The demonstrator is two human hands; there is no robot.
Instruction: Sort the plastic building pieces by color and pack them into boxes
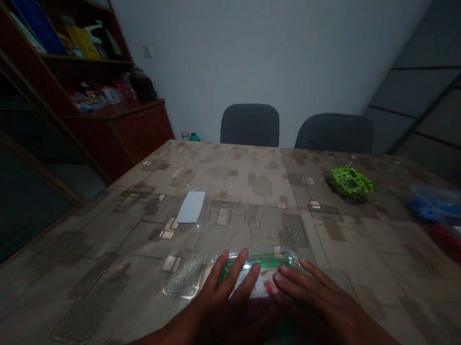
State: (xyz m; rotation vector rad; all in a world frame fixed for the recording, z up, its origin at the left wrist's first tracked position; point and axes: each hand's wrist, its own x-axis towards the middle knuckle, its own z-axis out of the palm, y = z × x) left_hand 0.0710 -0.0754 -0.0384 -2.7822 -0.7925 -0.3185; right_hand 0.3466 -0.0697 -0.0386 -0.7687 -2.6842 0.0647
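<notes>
A clear plastic box [271, 258] with green contents and a printed label on top lies at the near edge of the view. My left hand [232, 306] rests on the box's left part, its fingers stretched out over the lid. On the right part lies my right hand [318, 299], fingers also extended and flat against the top. Both hands cover much of the box, so its near side is hidden and dark.
Further left on the patterned tablecloth [250, 182] lies a clear plastic lid or tray with a white card [191, 207]. A bright green openwork bundle [350, 182] sits back right. Clear containers with blue and red contents [445, 213] stand at far right. Two grey chairs [249, 124] stand behind.
</notes>
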